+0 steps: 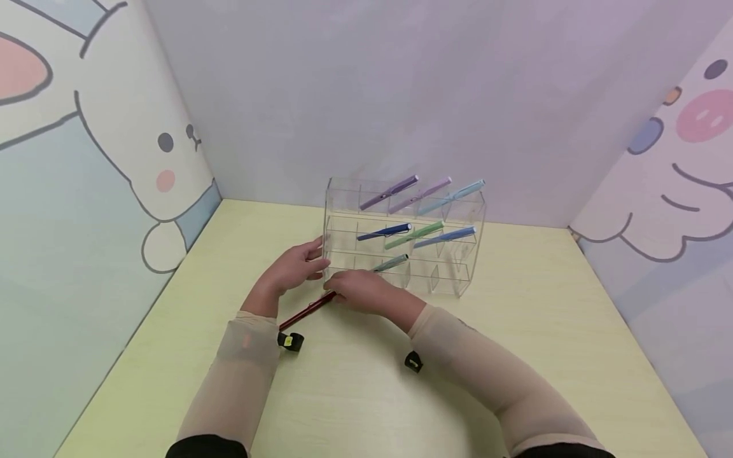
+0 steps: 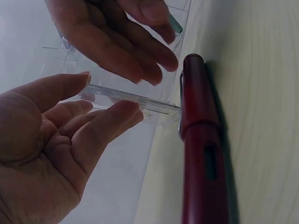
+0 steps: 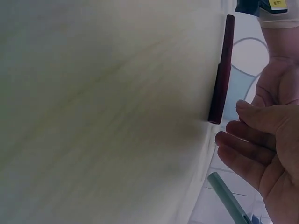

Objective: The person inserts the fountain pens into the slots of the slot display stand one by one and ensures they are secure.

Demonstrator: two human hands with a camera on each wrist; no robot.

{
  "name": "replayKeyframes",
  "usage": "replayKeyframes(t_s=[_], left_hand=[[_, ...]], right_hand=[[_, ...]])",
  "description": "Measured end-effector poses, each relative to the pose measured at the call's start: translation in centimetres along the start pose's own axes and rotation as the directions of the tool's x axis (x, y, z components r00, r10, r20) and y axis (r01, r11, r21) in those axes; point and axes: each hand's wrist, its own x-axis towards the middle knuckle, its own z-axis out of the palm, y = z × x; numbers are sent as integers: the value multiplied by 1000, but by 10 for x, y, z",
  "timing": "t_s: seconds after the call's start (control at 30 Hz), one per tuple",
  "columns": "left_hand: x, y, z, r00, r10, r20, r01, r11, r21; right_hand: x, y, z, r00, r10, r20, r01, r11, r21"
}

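A clear acrylic pen rack (image 1: 435,278) with three tiers stands on the table. My left hand (image 1: 293,267) holds its left side panel (image 2: 156,103), thumb on one face and fingers on the other. My right hand (image 1: 366,291) is in front of the lowest tier, its fingers loosely bent and holding nothing in the right wrist view. A dark red pen (image 2: 201,140) lies on the table between the hands, close to the right fingertips but apart from them. On the bottom tier rests a grey-green pen (image 3: 229,198), partly hidden by the right hand in the head view.
The top tier bears a dark purple pen (image 1: 389,193), a lilac pen (image 1: 420,195) and a light blue pen (image 1: 452,196). On the middle tier lie a navy pen (image 1: 383,232), a green pen (image 1: 415,235) and a blue pen (image 1: 445,237). Walls enclose the table's back and sides.
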Motion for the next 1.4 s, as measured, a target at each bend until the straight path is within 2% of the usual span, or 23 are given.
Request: replayKeyframes(t_s=[0.2,0.37,0.5,0.7,0.93,1.03,1.13,1.2,1.27,1.33,1.4], left_hand=[[-1,5,1,1000,9,-7,-9,1000,-4],[-3,7,2,1000,5,-12,-6,1000,-12],[-4,6,3,1000,-6,-14,6,1000,-16],[-2,5,2,1000,8,-18,-9,1000,-16],[0,3,2,1000,12,-11,-13,1000,-21],[0,2,2,1000,15,-13,-16,1000,-25],[0,2,3,1000,15,-13,-15,1000,-26],[0,2,3,1000,12,-15,-12,1000,-28],[0,1,4,1000,13,-14,-13,999,-30],[0,1,4,1000,16,-14,-16,999,-35],[1,1,4,1000,20,-12,-20,999,-38]], right_hand=[[10,2,7,999,-31,33,34,994,-104],[12,-1,8,994,-93,56,103,971,-215],[12,-4,10,989,-128,72,142,960,-240],[12,-3,13,991,-108,80,124,963,-238],[1,2,-2,991,-50,126,68,987,-148],[-7,8,-11,992,-16,123,22,999,-45],[-15,14,-18,996,1,93,-11,994,106],[-22,20,-19,998,7,69,-23,971,237],[-30,24,-21,998,26,52,-45,919,393],[-39,28,-23,998,58,33,-67,838,542],[-50,30,-27,995,101,13,-83,730,679]])
